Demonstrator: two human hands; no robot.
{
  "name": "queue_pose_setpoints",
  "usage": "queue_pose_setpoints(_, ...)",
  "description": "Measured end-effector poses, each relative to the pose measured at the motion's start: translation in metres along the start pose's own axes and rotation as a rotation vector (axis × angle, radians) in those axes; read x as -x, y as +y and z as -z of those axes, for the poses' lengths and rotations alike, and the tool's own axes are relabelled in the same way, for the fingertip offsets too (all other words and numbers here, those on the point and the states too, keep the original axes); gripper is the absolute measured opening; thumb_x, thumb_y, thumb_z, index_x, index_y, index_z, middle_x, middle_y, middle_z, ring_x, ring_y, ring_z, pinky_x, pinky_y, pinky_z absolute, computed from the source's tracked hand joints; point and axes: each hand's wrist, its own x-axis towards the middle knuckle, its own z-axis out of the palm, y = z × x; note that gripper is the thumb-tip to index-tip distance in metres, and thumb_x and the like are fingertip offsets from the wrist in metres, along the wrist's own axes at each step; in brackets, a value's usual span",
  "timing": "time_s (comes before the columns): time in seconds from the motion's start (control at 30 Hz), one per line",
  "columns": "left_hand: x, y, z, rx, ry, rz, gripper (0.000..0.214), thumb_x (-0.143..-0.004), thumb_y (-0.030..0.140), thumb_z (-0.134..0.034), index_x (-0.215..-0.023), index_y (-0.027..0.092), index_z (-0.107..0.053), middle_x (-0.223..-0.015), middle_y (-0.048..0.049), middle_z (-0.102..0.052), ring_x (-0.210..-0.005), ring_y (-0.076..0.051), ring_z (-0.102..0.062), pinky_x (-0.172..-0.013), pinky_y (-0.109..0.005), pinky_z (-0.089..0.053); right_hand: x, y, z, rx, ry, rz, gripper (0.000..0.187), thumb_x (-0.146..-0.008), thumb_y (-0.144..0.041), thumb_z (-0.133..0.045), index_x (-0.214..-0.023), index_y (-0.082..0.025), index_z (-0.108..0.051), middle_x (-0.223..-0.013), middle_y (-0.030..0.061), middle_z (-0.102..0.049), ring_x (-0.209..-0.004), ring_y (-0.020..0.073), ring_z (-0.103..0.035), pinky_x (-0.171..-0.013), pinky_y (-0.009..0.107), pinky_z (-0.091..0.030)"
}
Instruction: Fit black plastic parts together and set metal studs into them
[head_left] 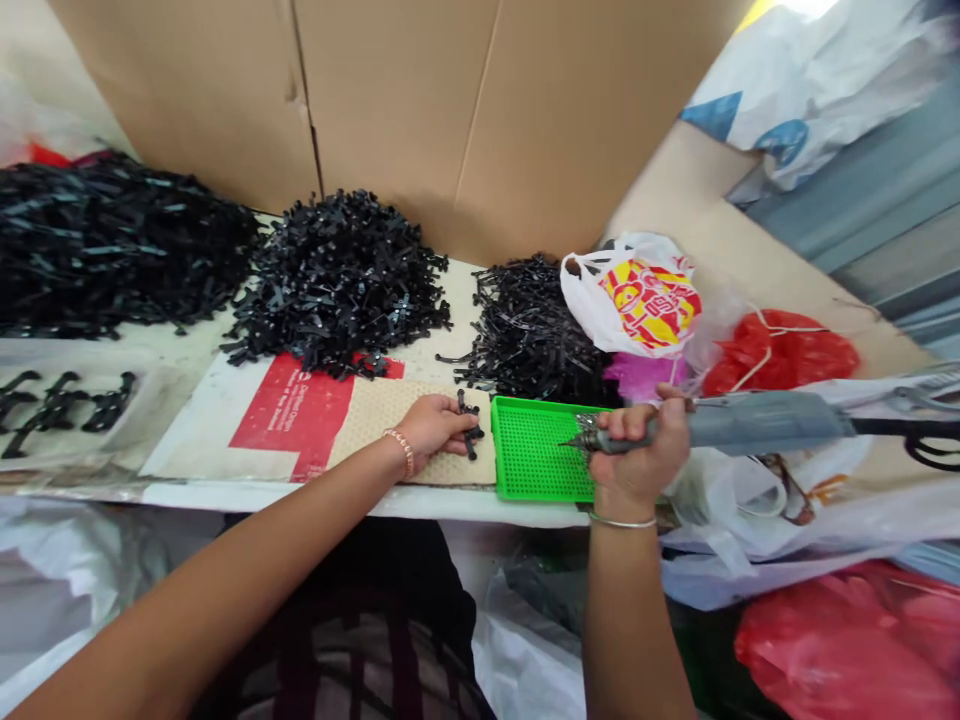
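Between the fingers of my left hand (435, 432) is a small black plastic part (470, 425), held low over a textured tan mat (367, 430). My right hand (641, 445) is wrapped round a grey electric screwdriver (765, 422), which lies nearly level with its tip pointing left. That tip is over a green perforated tray (525, 450). Small metal screws (587, 425) lie at the tray's right side, partly hidden by the screwdriver and my fingers.
Heaps of black plastic parts (345, 280) line the back, with a longer pile (105, 245) left and thin strips (525, 325) right. A white bin (139, 440) holds joined black parts. Plastic bags (780, 350) crowd the right. Cardboard (405, 110) stands behind.
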Motion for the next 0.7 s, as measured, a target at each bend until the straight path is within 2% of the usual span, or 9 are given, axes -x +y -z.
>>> queue_pose_setpoints(0.07, -0.001, -0.002, 0.001, 0.004, -0.009, -0.006, 0.016, -0.072, 0.009, -0.072, -0.07, 0.011, -0.056, -0.066, -0.0065, -0.067, -0.057, -0.013, -0.064, -0.051, -0.022, -0.056, 0.011, -0.001, -0.023, -0.081, -0.075, -0.084, 0.033, -0.074, -0.047, -0.067, -0.088, -0.022, -0.052, -0.043, -0.0127, -0.033, -0.036, 0.0067, -0.031, -0.044, 0.019, -0.038)
queue_pose_setpoints(0.17, -0.004, -0.005, 0.003, -0.003, -0.023, -0.036, 0.019, -0.07, 0.014, -0.076, -0.069, 0.011, -0.056, -0.065, -0.0056, -0.066, -0.054, -0.012, -0.062, -0.05, -0.021, -0.055, 0.03, 0.009, -0.054, -0.086, -0.163, -0.196, 0.032, -0.076, -0.049, -0.063, -0.089, -0.023, -0.05, -0.043, -0.0129, -0.031, -0.036, 0.0066, -0.029, -0.043, 0.019, -0.035)
queue_pose_setpoints(0.27, -0.007, -0.008, 0.004, -0.009, -0.035, -0.062, 0.022, -0.068, 0.017, -0.078, -0.069, 0.01, -0.058, -0.061, -0.004, -0.064, -0.052, -0.011, -0.061, -0.048, -0.02, -0.054, 0.04, 0.022, -0.071, -0.039, -0.208, -0.233, 0.034, -0.074, -0.05, -0.063, -0.088, -0.023, -0.049, -0.043, -0.0128, -0.031, -0.036, 0.0067, -0.029, -0.042, 0.019, -0.033)
queue_pose_setpoints(0.7, -0.006, -0.007, 0.004, 0.0, -0.043, -0.053, 0.016, -0.073, 0.011, -0.071, -0.069, 0.011, -0.056, -0.063, -0.0053, -0.065, -0.054, -0.013, -0.063, -0.049, -0.024, -0.055, 0.039, 0.031, -0.073, -0.017, -0.181, -0.23, 0.035, -0.073, -0.05, -0.064, -0.088, -0.022, -0.049, -0.042, -0.0127, -0.032, -0.037, 0.0068, -0.03, -0.044, 0.02, -0.034)
